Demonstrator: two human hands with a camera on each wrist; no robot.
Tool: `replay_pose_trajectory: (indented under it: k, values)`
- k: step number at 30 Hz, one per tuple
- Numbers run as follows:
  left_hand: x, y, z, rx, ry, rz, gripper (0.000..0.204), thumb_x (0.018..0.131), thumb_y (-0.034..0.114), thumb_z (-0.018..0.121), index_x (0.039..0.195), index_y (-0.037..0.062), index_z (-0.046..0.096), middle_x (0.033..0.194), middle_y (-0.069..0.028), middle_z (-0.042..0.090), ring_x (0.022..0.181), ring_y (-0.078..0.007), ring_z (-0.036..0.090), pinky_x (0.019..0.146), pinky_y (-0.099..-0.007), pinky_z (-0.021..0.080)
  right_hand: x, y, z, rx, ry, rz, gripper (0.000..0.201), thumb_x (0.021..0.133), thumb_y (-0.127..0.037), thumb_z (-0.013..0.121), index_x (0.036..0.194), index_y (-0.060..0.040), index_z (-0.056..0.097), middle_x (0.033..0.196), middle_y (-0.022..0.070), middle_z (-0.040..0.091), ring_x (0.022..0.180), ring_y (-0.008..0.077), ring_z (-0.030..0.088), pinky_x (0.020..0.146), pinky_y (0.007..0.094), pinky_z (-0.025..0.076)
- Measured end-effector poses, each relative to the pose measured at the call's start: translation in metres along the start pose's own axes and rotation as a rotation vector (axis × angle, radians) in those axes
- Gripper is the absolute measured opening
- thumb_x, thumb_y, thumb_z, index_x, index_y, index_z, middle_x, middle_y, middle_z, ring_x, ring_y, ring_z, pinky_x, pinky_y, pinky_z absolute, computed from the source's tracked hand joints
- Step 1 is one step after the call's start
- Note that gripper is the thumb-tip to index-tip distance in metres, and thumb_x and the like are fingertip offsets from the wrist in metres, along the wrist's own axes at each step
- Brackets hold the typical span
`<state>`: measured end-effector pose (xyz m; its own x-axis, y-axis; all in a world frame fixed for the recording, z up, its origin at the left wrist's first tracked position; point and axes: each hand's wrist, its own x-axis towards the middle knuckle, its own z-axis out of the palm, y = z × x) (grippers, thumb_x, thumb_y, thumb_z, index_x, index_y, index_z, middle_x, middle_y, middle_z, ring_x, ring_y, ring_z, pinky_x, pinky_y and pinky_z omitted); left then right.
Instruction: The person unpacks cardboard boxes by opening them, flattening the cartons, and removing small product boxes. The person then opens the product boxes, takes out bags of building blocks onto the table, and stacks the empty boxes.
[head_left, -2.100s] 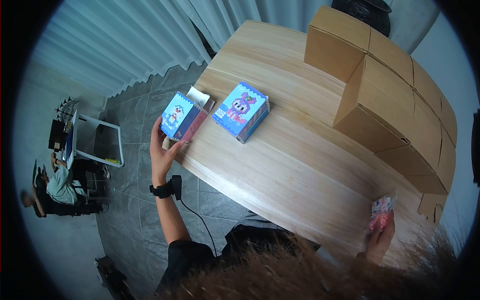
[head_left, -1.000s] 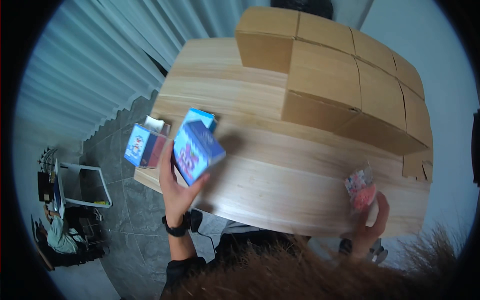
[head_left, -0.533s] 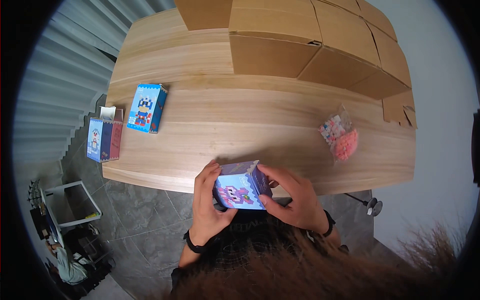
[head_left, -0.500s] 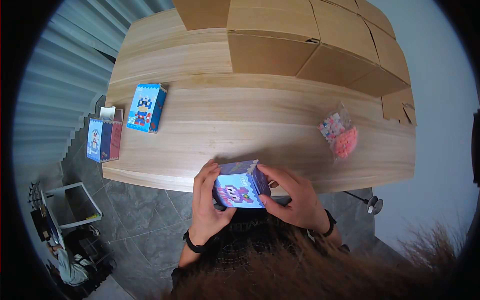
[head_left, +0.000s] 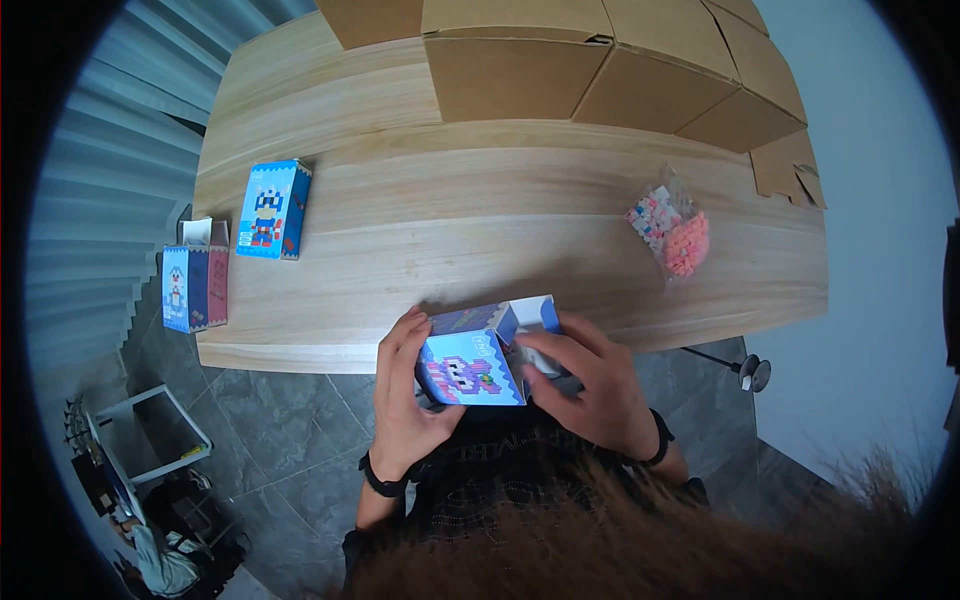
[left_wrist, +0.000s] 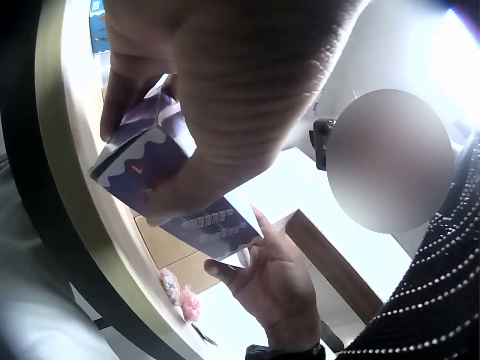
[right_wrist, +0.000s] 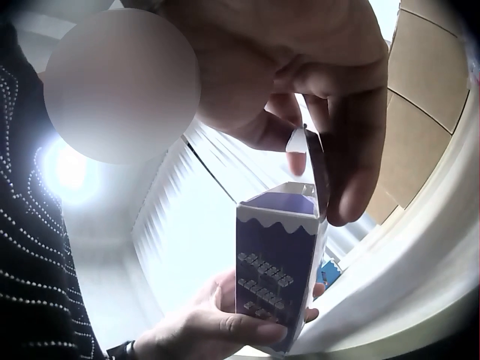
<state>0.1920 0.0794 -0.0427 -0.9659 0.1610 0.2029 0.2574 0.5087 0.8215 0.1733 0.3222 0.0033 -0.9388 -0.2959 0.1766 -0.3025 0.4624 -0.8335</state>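
A small purple-and-blue toy-brick box with a pixel figure on its front is held over the table's near edge. My left hand grips its body, fingers over the top and thumb along the lower front. At the other end the lid flap stands lifted, and the box's mouth shows a lilac inside in the right wrist view. My right hand is at that end, its fingers on both sides of the flap. In the left wrist view my left hand covers part of the box.
A blue box and an opened box stand at the table's left. A clear bag of pink and white bricks lies at the right. Cardboard boxes line the back. Another person sits far left.
The left hand took the purple box from the left side to the near edge. The right hand left the brick bag, joined it at the box, and the end flap has opened.
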Motion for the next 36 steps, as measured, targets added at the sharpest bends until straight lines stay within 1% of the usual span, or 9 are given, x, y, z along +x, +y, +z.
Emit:
replay_pose_trajectory:
  k: [8, 15, 17, 20, 22, 23, 25, 28, 36]
  values:
    - [0.005, 0.009, 0.004, 0.114, -0.024, 0.085, 0.087, 0.056, -0.006, 0.077, 0.139, 0.0014, 0.053, 0.143, -0.0232, 0.051, 0.140, -0.0489, 0.048, 0.115, -0.0529, 0.044, 0.002, 0.002, 0.008, -0.281, 0.087, 0.136, 0.029, 0.076, -0.005, 0.083, 0.101, -0.0062, 0.068, 0.121, 0.0130, 0.062, 0.084, 0.0276, 0.071, 0.069, 0.0377, 0.058]
    - [0.004, 0.011, 0.009, 0.097, 0.009, 0.035, 0.089, 0.061, -0.004, 0.079, 0.145, 0.0015, 0.049, 0.145, -0.0224, 0.052, 0.141, -0.0416, 0.049, 0.115, -0.0470, 0.043, -0.008, 0.022, -0.015, -0.017, 0.245, -0.046, 0.014, 0.087, -0.003, 0.079, 0.090, -0.0037, 0.065, 0.118, 0.0145, 0.068, 0.081, 0.0239, 0.071, 0.073, 0.0317, 0.056]
    - [0.005, 0.009, 0.007, 0.084, 0.033, -0.008, 0.091, 0.062, -0.004, 0.079, 0.147, 0.0020, 0.047, 0.146, -0.0222, 0.051, 0.140, -0.0402, 0.050, 0.113, -0.0454, 0.044, -0.018, 0.025, -0.033, 0.409, 0.304, 0.283, 0.016, 0.095, -0.004, 0.074, 0.097, -0.0008, 0.059, 0.108, 0.0144, 0.071, 0.094, 0.0171, 0.070, 0.080, 0.0282, 0.054]
    - [0.002, 0.006, 0.003, 0.069, 0.096, -0.052, 0.094, 0.058, -0.005, 0.081, 0.146, 0.0001, 0.047, 0.145, -0.0229, 0.052, 0.135, -0.0414, 0.053, 0.107, -0.0435, 0.048, -0.018, 0.026, -0.058, 0.421, 0.496, 0.356, 0.015, 0.100, -0.004, 0.068, 0.099, -0.0010, 0.053, 0.107, 0.0151, 0.074, 0.097, 0.0131, 0.068, 0.084, 0.0275, 0.053]
    - [0.000, 0.008, -0.002, 0.076, 0.080, -0.104, 0.095, 0.058, -0.002, 0.082, 0.146, -0.0002, 0.047, 0.145, -0.0226, 0.052, 0.135, -0.0411, 0.053, 0.107, -0.0425, 0.048, -0.008, 0.039, -0.066, -0.023, 0.884, 0.119, 0.016, 0.096, -0.002, 0.071, 0.096, -0.0012, 0.056, 0.112, 0.0180, 0.074, 0.096, 0.0189, 0.070, 0.085, 0.0288, 0.053]
    - [-0.002, 0.008, -0.003, 0.073, 0.093, -0.104, 0.095, 0.058, -0.002, 0.082, 0.146, -0.0002, 0.047, 0.145, -0.0226, 0.052, 0.135, -0.0411, 0.053, 0.107, -0.0425, 0.048, 0.000, 0.043, -0.073, -0.024, 0.878, 0.107, 0.016, 0.096, -0.002, 0.071, 0.096, -0.0012, 0.056, 0.112, 0.0180, 0.074, 0.096, 0.0189, 0.070, 0.085, 0.0288, 0.053]
    - [-0.008, 0.007, -0.003, 0.063, 0.107, -0.129, 0.093, 0.060, 0.000, 0.083, 0.146, 0.0006, 0.047, 0.146, -0.0217, 0.051, 0.133, -0.0391, 0.053, 0.106, -0.0413, 0.049, 0.015, 0.049, -0.084, -0.746, 0.724, -0.083, 0.013, 0.089, -0.003, 0.075, 0.095, -0.0013, 0.063, 0.118, 0.0182, 0.071, 0.100, 0.0306, 0.069, 0.087, 0.0381, 0.056]
    - [-0.021, 0.004, -0.003, -0.051, 0.155, -0.145, 0.094, 0.061, 0.002, 0.083, 0.147, 0.0014, 0.047, 0.146, -0.0201, 0.051, 0.131, -0.0367, 0.054, 0.104, -0.0397, 0.050, 0.016, 0.081, -0.080, -0.811, 0.367, -0.065, 0.019, 0.083, -0.005, 0.077, 0.097, -0.0012, 0.065, 0.127, 0.0208, 0.066, 0.114, 0.0403, 0.062, 0.098, 0.0474, 0.050]
    - [-0.074, -0.012, -0.019, -0.322, 0.197, -0.152, 0.103, 0.066, 0.011, 0.095, 0.152, 0.0019, 0.039, 0.144, -0.0117, 0.050, 0.129, -0.0242, 0.055, 0.105, -0.0392, 0.051, -0.007, 0.050, -0.073, -0.715, 0.353, -0.139, 0.023, 0.085, -0.006, 0.076, 0.106, -0.0016, 0.068, 0.133, 0.0195, 0.064, 0.124, 0.0382, 0.060, 0.106, 0.0463, 0.047]
